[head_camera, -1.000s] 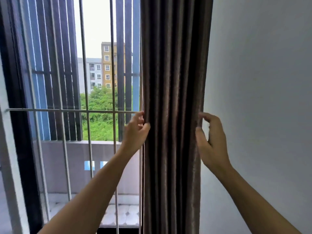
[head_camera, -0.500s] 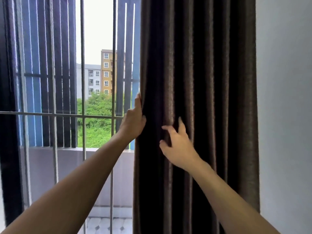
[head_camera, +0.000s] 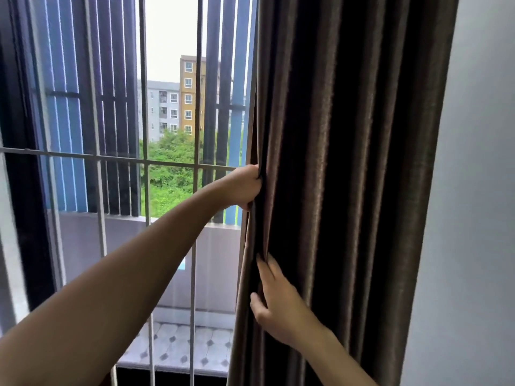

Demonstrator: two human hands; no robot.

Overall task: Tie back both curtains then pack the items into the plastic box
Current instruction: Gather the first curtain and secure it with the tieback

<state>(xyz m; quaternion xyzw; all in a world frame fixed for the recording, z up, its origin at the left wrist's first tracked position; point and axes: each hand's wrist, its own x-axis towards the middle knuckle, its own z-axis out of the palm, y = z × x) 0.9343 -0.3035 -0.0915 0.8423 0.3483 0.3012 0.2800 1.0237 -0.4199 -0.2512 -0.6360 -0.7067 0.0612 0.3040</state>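
Note:
A dark brown pleated curtain hangs gathered at the right side of the window, next to the wall. My left hand is closed in a fist around the curtain's left edge at mid height. Lower down, my right hand rests on the front folds near that same edge, fingers pointing up and pressed into a pleat, thumb apart on the left. No tie-back, second curtain or plastic box is in view.
A window with pale metal grille bars fills the left half. Beyond it are blue and dark vertical slats, a tiled balcony floor, trees and buildings. A plain grey wall stands to the right of the curtain.
My left hand has closed from flat fingers into a fist on the curtain's edge. My right hand has moved left and down along the folds, toward that edge.

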